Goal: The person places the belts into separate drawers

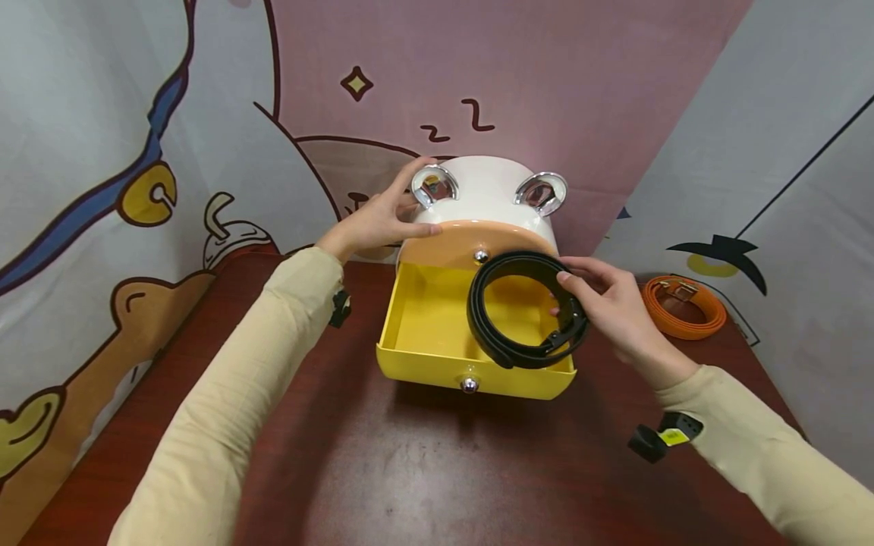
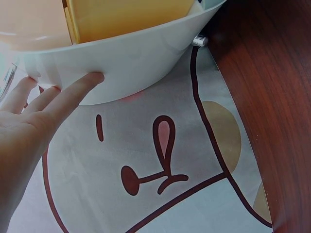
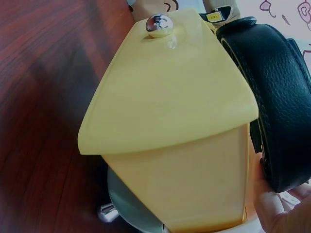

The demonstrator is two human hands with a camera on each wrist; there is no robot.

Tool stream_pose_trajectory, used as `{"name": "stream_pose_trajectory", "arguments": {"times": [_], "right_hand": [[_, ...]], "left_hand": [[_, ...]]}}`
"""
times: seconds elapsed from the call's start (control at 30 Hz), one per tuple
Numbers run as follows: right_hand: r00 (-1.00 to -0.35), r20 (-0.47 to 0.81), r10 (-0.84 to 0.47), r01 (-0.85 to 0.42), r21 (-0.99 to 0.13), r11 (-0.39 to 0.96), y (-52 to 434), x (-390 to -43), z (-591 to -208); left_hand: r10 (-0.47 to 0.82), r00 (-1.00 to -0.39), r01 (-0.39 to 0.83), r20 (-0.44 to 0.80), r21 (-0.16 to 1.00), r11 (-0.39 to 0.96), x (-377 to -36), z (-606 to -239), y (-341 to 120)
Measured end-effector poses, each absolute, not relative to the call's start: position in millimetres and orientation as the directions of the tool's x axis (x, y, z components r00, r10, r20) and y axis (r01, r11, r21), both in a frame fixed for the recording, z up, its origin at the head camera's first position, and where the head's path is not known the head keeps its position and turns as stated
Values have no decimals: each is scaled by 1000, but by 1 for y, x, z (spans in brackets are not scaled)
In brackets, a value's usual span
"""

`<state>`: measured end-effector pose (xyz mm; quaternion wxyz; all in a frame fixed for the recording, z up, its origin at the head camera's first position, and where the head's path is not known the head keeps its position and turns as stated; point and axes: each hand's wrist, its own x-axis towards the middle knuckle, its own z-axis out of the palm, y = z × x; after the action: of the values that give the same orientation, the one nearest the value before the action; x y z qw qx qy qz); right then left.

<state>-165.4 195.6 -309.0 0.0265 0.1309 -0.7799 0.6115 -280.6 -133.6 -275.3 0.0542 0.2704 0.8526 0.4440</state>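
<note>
Coiled belt (image 1: 526, 311) over the open drawer (image 1: 437, 341), cabinet (image 1: 488, 201) behind, second belt (image 1: 684, 305) right on table (image 1: 437, 470).

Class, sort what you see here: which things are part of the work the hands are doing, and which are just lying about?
In use:
- black belt, coiled, held by right hand
- yellow drawer, pulled open
- white cabinet, steadied by left hand

Lying about:
- orange belt
- cartoon backdrop

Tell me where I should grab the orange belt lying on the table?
The coiled orange leather belt lies flat on the dark red wooden table, right of the open yellow drawer. Probably best to come from above and pinch across the stacked coil wall on its near side, away from the buckle.
</note>
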Motion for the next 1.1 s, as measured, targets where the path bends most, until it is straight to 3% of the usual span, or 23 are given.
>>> {"name": "stream_pose_trajectory", "arguments": {"times": [0.63,1.1], "right_hand": [[-967,106,-230,-150,-971,184,178,-167,-309],[-961,-44,-273,-8,-982,187,163,-174,-306]], "left_hand": [[517,-843,417,145,783,461,-279,-272,-133],[518,-843,416,143,784,461,-280,-273,-134]]}}
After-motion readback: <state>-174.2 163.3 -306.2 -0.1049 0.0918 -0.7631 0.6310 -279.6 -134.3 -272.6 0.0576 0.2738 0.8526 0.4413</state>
